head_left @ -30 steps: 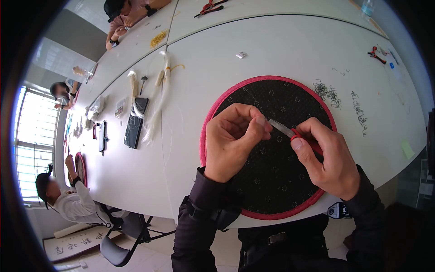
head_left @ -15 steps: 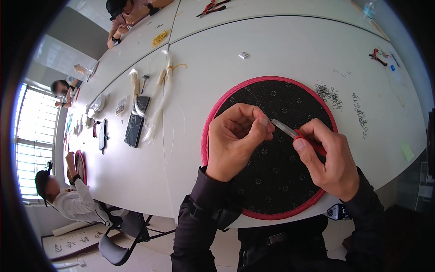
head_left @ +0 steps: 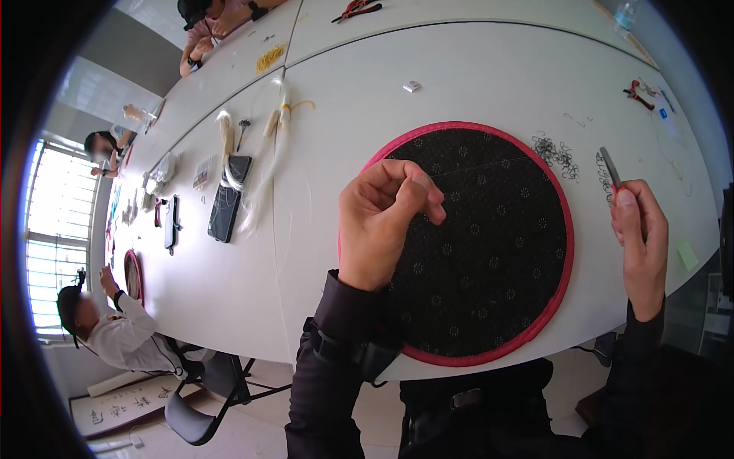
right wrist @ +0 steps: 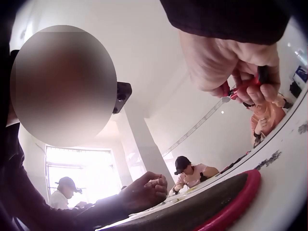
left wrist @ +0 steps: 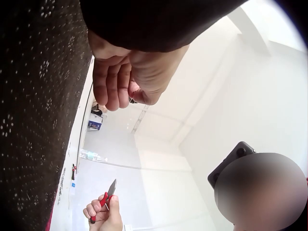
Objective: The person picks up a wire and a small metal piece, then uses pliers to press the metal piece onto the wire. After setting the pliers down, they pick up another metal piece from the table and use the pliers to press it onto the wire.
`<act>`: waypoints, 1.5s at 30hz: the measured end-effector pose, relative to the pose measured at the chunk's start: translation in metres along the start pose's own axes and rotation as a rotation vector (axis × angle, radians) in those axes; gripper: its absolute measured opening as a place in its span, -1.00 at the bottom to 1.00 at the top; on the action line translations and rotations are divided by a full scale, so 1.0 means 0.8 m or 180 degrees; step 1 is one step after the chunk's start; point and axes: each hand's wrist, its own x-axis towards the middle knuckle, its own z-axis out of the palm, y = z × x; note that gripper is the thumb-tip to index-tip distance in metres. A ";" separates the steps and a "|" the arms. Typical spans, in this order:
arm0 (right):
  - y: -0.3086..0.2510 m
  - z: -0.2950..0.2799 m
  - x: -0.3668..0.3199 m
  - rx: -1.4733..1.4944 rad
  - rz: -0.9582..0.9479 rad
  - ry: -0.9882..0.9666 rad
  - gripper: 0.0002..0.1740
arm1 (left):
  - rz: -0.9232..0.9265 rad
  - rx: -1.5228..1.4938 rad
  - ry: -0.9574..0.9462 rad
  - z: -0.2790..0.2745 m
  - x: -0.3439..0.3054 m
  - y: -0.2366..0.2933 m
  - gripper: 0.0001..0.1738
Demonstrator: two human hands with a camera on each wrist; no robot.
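Note:
Over the left part of a round black mat [head_left: 489,252] with a pink-red rim, my left hand [head_left: 380,222] pinches a fine clear line [head_left: 489,164] between thumb and forefinger. The line stretches rightward over the mat. A tiny dark bit shows at those fingertips in the left wrist view, too small to tell what it is. Right of the mat, my right hand [head_left: 642,245] grips red-handled snips [head_left: 612,167], their grey blades pointing away from me. The snips' red and black handles [right wrist: 248,89] sit within the curled fingers in the right wrist view.
Small black hooks [head_left: 556,157] lie heaped beyond the mat's right edge. Pliers [head_left: 637,95] rest at the far right. Left of the mat are hanks of white line [head_left: 281,126] and a phone [head_left: 223,214]. Other people [head_left: 115,329] sit around the table [head_left: 329,92].
My right hand has swung away to the right with the snips, from close by the left fingertips to beyond the mat. The left hand has shifted slightly left and away, still pinching.

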 end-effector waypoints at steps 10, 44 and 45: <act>0.113 -0.131 -0.002 -0.0113 0.0748 0.1167 -0.62 | -0.0215 -0.0164 -0.0045 -0.003 0.003 -0.003 -0.87; 0.201 -0.323 -0.029 -0.1033 0.1257 0.2309 -0.49 | -0.0233 -0.0511 -0.0007 -0.009 0.005 -0.005 -0.88; 0.192 -0.321 -0.028 -0.1062 0.1342 0.2309 -0.49 | -0.0219 -0.0403 -0.0037 -0.007 0.004 -0.005 -0.87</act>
